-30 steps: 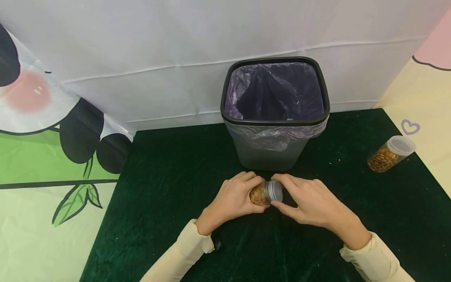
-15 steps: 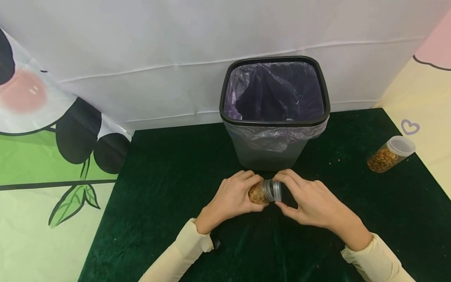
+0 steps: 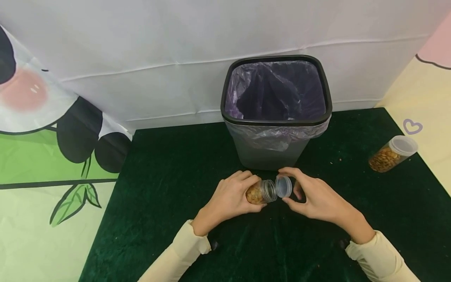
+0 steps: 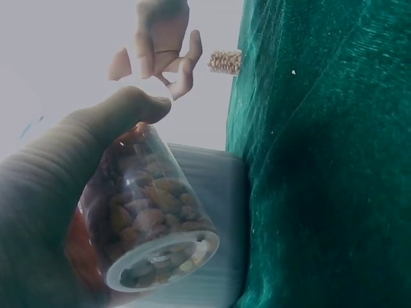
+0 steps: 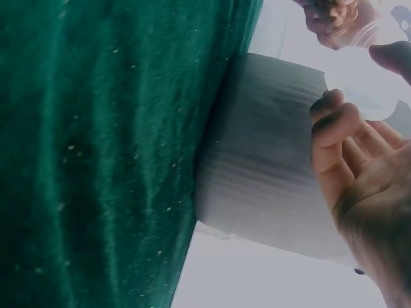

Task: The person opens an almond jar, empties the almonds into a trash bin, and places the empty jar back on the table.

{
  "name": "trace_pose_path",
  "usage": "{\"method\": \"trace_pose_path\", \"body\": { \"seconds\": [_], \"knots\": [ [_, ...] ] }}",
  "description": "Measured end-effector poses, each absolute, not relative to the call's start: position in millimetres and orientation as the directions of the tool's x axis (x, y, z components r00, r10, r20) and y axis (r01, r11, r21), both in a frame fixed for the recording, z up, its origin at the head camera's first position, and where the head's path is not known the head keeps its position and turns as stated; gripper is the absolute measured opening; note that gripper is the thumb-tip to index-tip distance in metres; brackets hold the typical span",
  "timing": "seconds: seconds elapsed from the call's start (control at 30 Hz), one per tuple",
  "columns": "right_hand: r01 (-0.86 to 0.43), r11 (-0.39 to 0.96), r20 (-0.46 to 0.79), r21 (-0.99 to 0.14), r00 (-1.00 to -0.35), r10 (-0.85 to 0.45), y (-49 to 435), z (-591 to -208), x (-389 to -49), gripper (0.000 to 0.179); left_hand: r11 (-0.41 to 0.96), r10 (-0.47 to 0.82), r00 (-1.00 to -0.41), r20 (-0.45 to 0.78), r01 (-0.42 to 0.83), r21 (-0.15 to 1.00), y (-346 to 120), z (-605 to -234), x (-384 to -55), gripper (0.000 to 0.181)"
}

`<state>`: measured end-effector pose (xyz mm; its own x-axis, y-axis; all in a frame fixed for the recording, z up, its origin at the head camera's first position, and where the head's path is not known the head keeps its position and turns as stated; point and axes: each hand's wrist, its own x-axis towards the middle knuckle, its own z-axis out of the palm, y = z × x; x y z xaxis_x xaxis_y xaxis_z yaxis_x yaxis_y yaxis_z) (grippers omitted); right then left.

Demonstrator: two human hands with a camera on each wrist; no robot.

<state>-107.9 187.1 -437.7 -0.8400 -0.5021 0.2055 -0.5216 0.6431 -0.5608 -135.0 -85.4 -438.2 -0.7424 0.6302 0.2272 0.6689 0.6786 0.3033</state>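
Note:
In the head view, my left hand (image 3: pixel 227 199) grips a small clear jar of nuts (image 3: pixel 254 194), tilted sideways with its threaded mouth facing right. The mouth is uncovered. Its base and the brown nuts, which look like almonds, show up close in the left wrist view, with my thumb over the jar's upper end. Just right of the mouth, my right hand (image 3: pixel 318 197) pinches the round translucent lid (image 3: pixel 284 187) between thumb and fingers. The lid is apart from the threads, its hollow side toward me. In the right wrist view the lid (image 5: pixel 363 83) looks washed out by glare.
Directly behind both hands stands a grey trash bin (image 3: pixel 267 154) with a black rim and a purple liner bag. A second jar of nuts (image 3: pixel 384 158) with a white lid stands near the right edge. Dark green cloth (image 3: pixel 169 172) covers the table, with small crumbs on it.
The lid has come off the jar. My right hand has moved it slightly right and turned its inner side toward the camera. The left hand and jar shifted slightly left.

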Motion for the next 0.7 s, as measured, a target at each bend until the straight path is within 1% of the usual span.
{"method": "trace_pose_path", "body": {
  "seconds": [0.17,0.27,0.37,0.47,0.57,0.7],
  "knots": [
    [-0.468,0.671,0.130,-0.575,-0.862,-0.490,193.4,-443.5,-111.3,0.069,0.699,0.613,-0.753,0.241,0.659,0.280,-94.0,-431.1,-133.3,0.053],
    [-0.452,0.667,0.102,-0.592,-0.863,-0.495,197.7,-448.5,-113.4,0.070,0.699,0.605,-0.753,0.260,0.658,0.280,-97.4,-427.7,-132.9,0.053],
    [-0.437,0.654,0.075,-0.618,-0.861,-0.504,201.5,-454.5,-116.4,0.067,0.694,0.604,-0.751,0.267,0.661,0.287,-99.0,-426.2,-132.8,0.053],
    [-0.443,0.646,0.067,-0.622,-0.852,-0.520,205.2,-460.3,-119.0,0.065,0.690,0.606,-0.750,0.266,0.661,0.293,-99.6,-425.9,-132.9,0.053],
    [-0.478,0.641,0.080,-0.601,-0.834,-0.546,208.7,-465.7,-121.4,0.061,0.692,0.605,-0.751,0.266,0.660,0.291,-100.0,-426.1,-133.3,0.053],
    [-0.503,0.656,0.066,-0.563,-0.819,-0.571,212.6,-471.0,-123.3,0.058,0.695,0.604,-0.752,0.265,0.659,0.286,-100.5,-425.0,-134.1,0.053]
  ]
}}
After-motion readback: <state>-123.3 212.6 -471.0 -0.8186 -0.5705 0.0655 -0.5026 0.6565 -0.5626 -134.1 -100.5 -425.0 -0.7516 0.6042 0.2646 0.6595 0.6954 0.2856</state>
